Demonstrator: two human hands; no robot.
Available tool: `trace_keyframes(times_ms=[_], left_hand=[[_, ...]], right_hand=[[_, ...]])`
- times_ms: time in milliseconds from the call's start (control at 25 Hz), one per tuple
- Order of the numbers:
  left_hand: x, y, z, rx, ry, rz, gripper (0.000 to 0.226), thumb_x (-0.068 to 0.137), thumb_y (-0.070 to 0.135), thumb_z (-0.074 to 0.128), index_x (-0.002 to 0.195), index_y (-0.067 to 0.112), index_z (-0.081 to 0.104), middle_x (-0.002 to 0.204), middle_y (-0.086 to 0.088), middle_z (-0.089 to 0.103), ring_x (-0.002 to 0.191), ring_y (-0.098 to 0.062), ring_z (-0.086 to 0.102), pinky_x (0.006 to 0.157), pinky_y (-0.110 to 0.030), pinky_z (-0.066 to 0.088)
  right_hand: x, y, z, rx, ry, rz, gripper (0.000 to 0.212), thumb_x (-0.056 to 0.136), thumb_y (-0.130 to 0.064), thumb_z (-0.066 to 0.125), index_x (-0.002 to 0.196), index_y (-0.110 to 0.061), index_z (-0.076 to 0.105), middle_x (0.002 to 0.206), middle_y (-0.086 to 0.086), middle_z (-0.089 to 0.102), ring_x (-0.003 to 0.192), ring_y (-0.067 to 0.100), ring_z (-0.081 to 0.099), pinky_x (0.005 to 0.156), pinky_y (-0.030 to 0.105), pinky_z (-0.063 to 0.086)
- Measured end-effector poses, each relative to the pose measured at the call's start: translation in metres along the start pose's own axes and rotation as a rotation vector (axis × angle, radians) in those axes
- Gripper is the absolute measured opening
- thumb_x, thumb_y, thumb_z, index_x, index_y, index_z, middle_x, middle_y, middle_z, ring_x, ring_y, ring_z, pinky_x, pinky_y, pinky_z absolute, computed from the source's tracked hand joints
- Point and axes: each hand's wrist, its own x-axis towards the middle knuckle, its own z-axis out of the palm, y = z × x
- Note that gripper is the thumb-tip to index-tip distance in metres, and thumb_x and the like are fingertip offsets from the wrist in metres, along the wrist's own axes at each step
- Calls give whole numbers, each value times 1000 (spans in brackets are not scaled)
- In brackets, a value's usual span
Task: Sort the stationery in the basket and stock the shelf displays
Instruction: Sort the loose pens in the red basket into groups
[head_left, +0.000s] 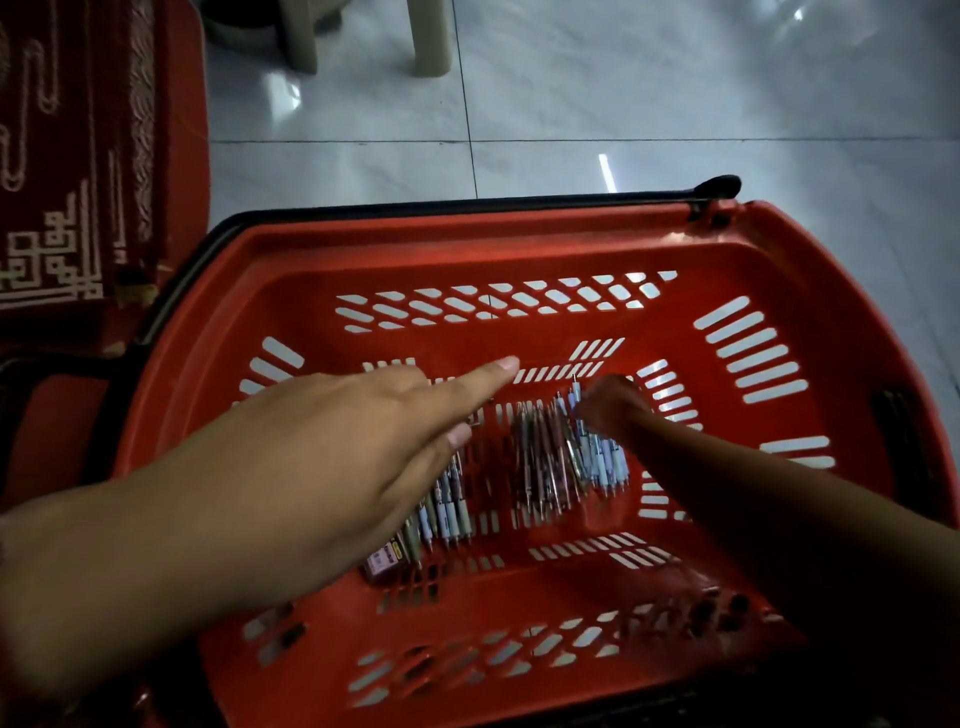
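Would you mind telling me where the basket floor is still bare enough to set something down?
Bare floor lies along the far wall of the red basket, beyond the pens, and along the near wall. The middle is crowded: pens, a small box, the left hand above them and the right hand on them.

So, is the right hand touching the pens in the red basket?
Touching. In the head view the right hand reaches down into the basket, its fingers curled on the upper ends of the right bunch of pens, with no gap visible.

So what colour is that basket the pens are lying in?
Red, with a black handle along its far rim; the basket shows clearly in the head view.
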Motion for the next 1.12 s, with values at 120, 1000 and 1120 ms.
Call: trace_keyframes(times_ms=[120,1000,1120], left_hand=[[3,-3,4,-31,23,12,51,89,61,-2,138,66,-17,95,24,46,86,2,50,73,-19,40],[-8,79,-8,-181,229,224,51,101,46,32,151,39,26,149,15,43,133,3,38,105,-14,30],[-18,86,-9,-193,244,229,50,101,46,34,150,41,26,147,16,44,131,1,43,108,-24,38]], right_hand=[[4,5,5,35,6,5,12,91,-22,63,84,-16,56,71,-4,49,63,12,47,52,20,34],[-333,-35,-119,1144,-324,-393,20,94,-18,63,111,-12,70,102,8,71,86,17,67,78,30,56],[-340,-30,-119,1106,-301,-461,22,94,-26,63,108,-11,71,101,7,72,81,11,67,72,24,56]])
